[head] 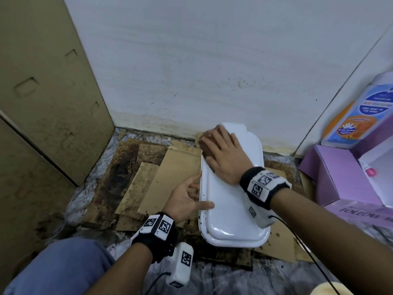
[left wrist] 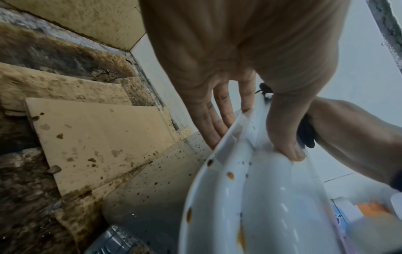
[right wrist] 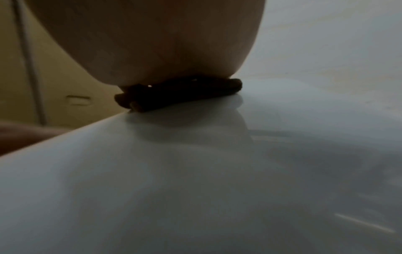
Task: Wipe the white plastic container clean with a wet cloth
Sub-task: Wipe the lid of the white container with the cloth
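A long white plastic container point(head: 230, 211) lies bottom up on stained cardboard, with brown spots along its left rim point(left wrist: 230, 175). My right hand point(head: 223, 155) lies flat on a folded brown cloth point(head: 206, 145) and presses it onto the container's far left end. In the right wrist view the cloth point(right wrist: 178, 93) sits squeezed between my palm point(right wrist: 152, 43) and the white surface point(right wrist: 195, 171). My left hand point(head: 187, 199) holds the container's left rim, its thumb point(left wrist: 282, 135) on top and its straight fingers point(left wrist: 217, 118) down the outer side.
Overlapping dirty cardboard sheets point(head: 170, 177) cover the floor under and left of the container. A white wall point(head: 212, 71) stands just behind it. A tall cardboard panel point(head: 42, 92) closes the left side. A purple box point(head: 331, 173) and a soap bottle point(head: 359, 116) stand at the right.
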Demonstrator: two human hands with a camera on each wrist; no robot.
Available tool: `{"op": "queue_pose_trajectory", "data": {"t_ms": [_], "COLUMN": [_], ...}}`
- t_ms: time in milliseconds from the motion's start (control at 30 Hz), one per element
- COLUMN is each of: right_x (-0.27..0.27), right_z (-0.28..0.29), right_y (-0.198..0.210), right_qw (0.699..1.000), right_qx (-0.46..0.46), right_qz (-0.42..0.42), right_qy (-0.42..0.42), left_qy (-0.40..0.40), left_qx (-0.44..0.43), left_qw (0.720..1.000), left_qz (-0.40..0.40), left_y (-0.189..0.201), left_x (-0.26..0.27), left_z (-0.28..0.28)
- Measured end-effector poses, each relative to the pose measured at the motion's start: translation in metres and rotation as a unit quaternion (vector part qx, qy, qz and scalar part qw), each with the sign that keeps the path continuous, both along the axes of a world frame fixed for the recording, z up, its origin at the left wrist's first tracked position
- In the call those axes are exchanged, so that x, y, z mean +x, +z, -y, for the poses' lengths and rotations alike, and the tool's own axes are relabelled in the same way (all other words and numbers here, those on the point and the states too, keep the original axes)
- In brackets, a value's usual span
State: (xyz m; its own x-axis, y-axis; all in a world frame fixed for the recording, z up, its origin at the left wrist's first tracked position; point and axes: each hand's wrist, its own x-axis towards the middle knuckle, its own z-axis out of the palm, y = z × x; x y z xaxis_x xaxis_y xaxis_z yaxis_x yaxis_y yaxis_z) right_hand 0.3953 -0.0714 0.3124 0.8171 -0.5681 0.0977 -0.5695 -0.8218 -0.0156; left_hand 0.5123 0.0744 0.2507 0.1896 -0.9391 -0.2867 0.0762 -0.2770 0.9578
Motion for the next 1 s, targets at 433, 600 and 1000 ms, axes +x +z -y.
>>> {"op": "queue_pose_trajectory", "data": {"t_ms": [433,600,1000], "right_x": [0.005,0.000,-0.011], "right_z": [0.026,0.013,-0.011], "right_y": [0.010,0.008,-0.014], "right_qw": [0.999,0.998,0.995], "right_qx": [-0.023,-0.047,0.001], "right_qz": [0.021,-0.005,-0.049], "right_qy": [-0.040,0.046,0.081], "left_qy": [-0.006,-0.015,0.009], "left_qx": [-0.002,-0.004,-0.015], "left_qw": [1.000,1.000,0.999], "left_qz": [0.016,0.023,0.032], "left_y": [-0.001,0.002,0.005], "left_x": [-0.002,-0.002,0.001], "left_z": [0.001,0.000,0.015]}}
